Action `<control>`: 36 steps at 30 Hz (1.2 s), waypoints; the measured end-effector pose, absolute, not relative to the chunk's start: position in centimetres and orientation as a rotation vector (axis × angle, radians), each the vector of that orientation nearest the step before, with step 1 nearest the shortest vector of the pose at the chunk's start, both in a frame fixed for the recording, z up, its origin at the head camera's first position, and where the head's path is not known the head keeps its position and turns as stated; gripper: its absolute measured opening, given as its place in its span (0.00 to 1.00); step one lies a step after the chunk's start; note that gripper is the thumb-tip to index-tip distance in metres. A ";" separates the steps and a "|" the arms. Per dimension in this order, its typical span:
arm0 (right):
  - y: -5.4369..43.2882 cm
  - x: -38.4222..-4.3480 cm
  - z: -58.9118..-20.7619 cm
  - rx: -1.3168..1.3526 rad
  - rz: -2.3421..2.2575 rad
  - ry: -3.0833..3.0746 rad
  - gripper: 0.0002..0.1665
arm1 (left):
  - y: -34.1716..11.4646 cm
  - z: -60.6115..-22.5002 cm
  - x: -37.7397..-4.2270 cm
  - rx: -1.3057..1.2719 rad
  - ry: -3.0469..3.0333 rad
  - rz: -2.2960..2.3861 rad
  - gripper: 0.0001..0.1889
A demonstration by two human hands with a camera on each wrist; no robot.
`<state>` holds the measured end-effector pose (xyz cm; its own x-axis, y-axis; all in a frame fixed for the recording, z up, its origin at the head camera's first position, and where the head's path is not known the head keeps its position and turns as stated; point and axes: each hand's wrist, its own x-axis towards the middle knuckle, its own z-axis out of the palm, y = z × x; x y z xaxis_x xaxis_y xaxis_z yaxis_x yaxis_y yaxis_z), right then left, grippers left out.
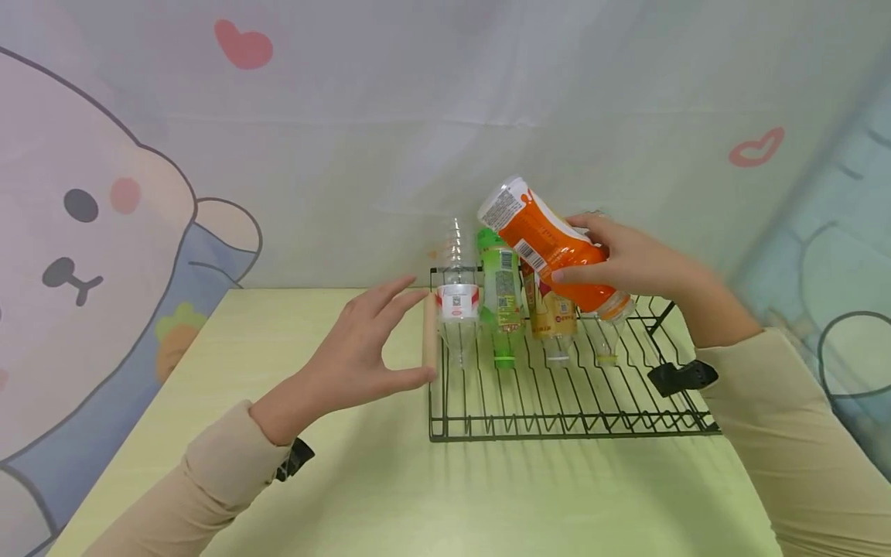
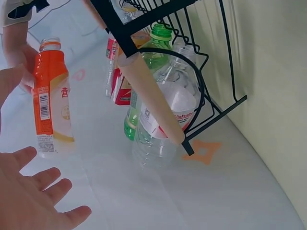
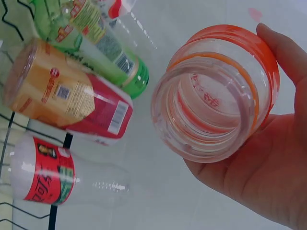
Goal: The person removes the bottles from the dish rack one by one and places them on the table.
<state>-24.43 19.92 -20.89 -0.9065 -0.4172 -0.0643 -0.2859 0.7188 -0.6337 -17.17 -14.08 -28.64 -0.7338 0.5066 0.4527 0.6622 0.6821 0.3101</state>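
The right hand (image 1: 640, 267) grips an orange bottle (image 1: 536, 240) round its body, fingers on the far side and thumb on the near side. The bottle is tilted above the far part of a black wire rack (image 1: 529, 422), its base pointing up toward the far left and its neck down toward the near right. The right wrist view looks straight into its uncapped mouth. The left hand (image 1: 355, 348) holds nothing; its fingers and thumb are spread, to the left of the rack and near the pale wooden handle (image 1: 429, 333) there. In the left wrist view, a gap shows between those fingers and the handle.

Four bottles lie side by side in the rack, necks toward the near side. From left to right they are a clear bottle (image 1: 459, 303) with a white and red label, a green bottle (image 1: 503, 294), a yellow-and-red-labelled bottle (image 1: 554, 321) and a red-labelled clear bottle (image 3: 50, 170). In the head view, the last is partly hidden behind the right hand and the orange bottle.

The rack stands on the right part of a pale yellow-green worktop (image 1: 334, 480). Along the far side hangs a light cloth (image 1: 348, 178) printed with hearts, with a cartoon bear (image 1: 76, 232) at the left. Both arms wear beige sleeves (image 1: 766, 410).
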 end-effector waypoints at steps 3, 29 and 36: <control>19.0 -24.2 -20.9 -0.582 -0.947 2.699 0.45 | -13.9 -28.4 -17.2 -0.921 -2.553 -0.646 0.44; 14.1 -23.3 -23.5 -0.760 -0.794 2.607 0.45 | -12.7 -27.9 -18.8 -1.008 -2.334 -0.472 0.43; 13.4 -23.0 -24.3 -0.784 -0.792 2.576 0.43 | -12.1 -28.2 -19.2 -1.028 -2.327 -0.433 0.41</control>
